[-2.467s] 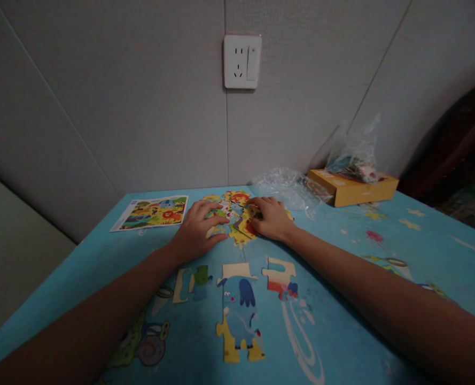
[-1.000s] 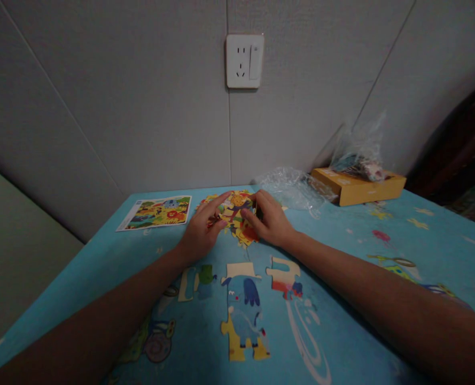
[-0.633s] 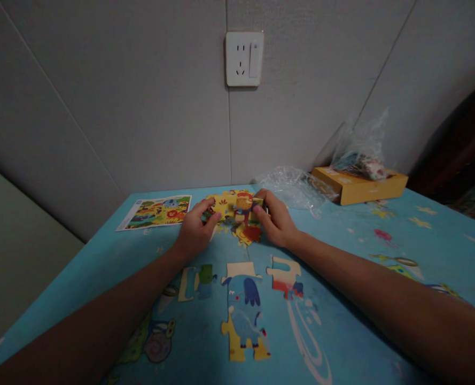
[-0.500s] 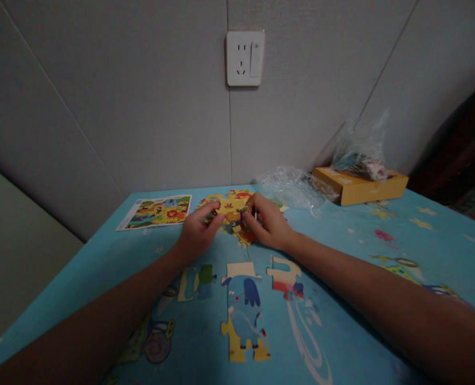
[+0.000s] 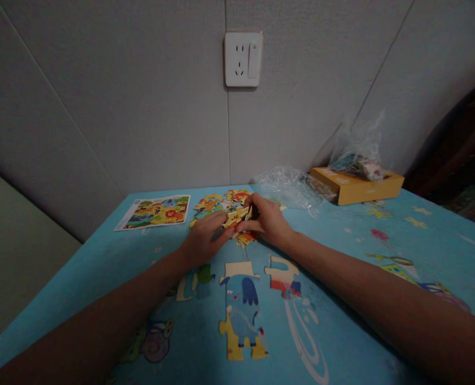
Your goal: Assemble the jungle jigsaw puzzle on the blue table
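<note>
My left hand [image 5: 207,235] and my right hand [image 5: 267,218] meet over a pile of jigsaw puzzle pieces [image 5: 209,204]. Yellow puzzle pieces [image 5: 236,217] are pinched between the fingers of both hands; how many each holds is partly hidden. Nearer me lie joined pieces showing a blue elephant [image 5: 240,310]. To their right is a cream, blue and red puzzle piece [image 5: 283,275]. On the left, a piece with a green patch [image 5: 203,274] lies partly behind my left forearm.
A printed picture sheet [image 5: 157,212] lies at the back left. Crumpled clear plastic [image 5: 289,184] sits at the back, beside a yellow box [image 5: 365,188] with a plastic bag [image 5: 359,155] on top. A wall socket [image 5: 243,59] is above.
My left hand has moved right and slightly down, its fingers now close against my right hand. The yellow piece has tilted. The pieces near me lie as before.
</note>
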A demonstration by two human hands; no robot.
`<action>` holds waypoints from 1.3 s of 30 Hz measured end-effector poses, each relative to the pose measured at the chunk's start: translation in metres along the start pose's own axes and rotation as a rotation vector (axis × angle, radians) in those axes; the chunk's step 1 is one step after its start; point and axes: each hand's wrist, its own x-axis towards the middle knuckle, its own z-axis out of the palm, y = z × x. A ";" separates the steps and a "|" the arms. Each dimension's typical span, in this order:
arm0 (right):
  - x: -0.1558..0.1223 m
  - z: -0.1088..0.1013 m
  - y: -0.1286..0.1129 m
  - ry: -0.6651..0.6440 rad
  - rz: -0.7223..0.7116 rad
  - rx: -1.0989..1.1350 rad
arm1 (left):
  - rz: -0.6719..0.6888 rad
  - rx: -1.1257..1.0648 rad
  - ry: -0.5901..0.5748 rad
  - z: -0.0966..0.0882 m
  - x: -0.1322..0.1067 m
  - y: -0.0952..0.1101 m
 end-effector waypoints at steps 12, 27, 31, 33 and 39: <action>-0.006 -0.002 -0.011 0.028 -0.234 -0.023 | -0.182 0.072 0.282 0.002 0.000 -0.010; -0.004 -0.001 -0.009 -0.283 -0.022 -0.329 | -0.232 0.188 0.126 0.006 0.002 -0.017; -0.006 -0.001 -0.009 -0.301 -0.080 -0.359 | -0.276 0.179 0.134 0.007 0.000 -0.018; -0.006 -0.001 -0.010 -0.312 -0.071 -0.356 | -0.274 0.166 0.086 0.008 -0.001 -0.018; -0.005 -0.001 -0.012 -0.334 -0.058 -0.288 | -0.280 0.202 0.028 0.011 -0.003 -0.023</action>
